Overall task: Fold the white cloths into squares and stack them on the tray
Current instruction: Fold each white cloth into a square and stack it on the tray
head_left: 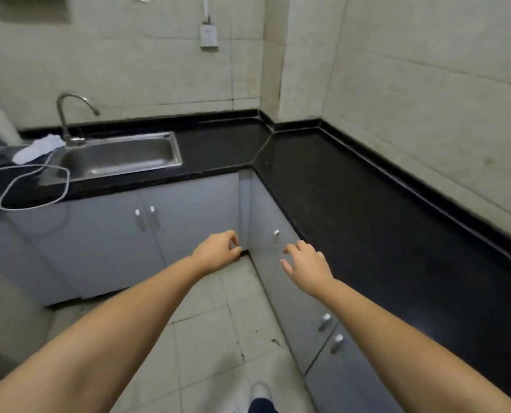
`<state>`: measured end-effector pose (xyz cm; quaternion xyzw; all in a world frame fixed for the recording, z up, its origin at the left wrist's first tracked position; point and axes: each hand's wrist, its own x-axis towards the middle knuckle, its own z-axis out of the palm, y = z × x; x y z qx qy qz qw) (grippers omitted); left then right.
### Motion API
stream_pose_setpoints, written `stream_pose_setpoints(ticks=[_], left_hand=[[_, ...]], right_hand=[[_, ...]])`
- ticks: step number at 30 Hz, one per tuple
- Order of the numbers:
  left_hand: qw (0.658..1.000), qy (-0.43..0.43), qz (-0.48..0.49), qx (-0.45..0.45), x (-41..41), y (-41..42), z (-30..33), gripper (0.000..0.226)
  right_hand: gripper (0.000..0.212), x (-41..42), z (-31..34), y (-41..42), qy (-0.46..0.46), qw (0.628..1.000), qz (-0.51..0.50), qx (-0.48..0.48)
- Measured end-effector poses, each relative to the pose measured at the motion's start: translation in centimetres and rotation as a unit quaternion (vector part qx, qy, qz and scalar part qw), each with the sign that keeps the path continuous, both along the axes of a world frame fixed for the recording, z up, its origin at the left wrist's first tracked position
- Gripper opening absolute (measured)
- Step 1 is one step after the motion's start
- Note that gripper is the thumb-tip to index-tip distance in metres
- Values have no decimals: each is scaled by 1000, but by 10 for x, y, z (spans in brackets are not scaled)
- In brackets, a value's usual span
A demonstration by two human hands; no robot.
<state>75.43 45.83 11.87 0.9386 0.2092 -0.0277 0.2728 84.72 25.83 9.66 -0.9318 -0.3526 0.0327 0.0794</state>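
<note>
A crumpled white cloth lies on the black counter at the far left, just left of the faucet. No tray shows in this view. My left hand hangs in front of the grey cabinets with its fingers curled and nothing in it. My right hand is held out beside the cabinet corner, fingers spread, holding nothing. Both hands are far from the cloth and below counter height.
An L-shaped black counter runs along two tiled walls. A steel sink with a faucet sits at the left. A white cable loops over the counter edge. Grey cabinet doors stand below; tiled floor lies underfoot.
</note>
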Motion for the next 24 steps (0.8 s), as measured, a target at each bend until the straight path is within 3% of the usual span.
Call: stream_pose_setpoints(ticks=[8,19,24], left_hand=[[988,84,129,23,-4,148,-31,27],[927,26,372,-43,-50,340,-30,20],[919,4,392,-39,-68,453,-28,16]], right_hand=[[36,59,-31,171,68,990,118,-33],[37,72,-28,453,86,934,340,-64],[35,52,-29,582,99,919,379,-49]])
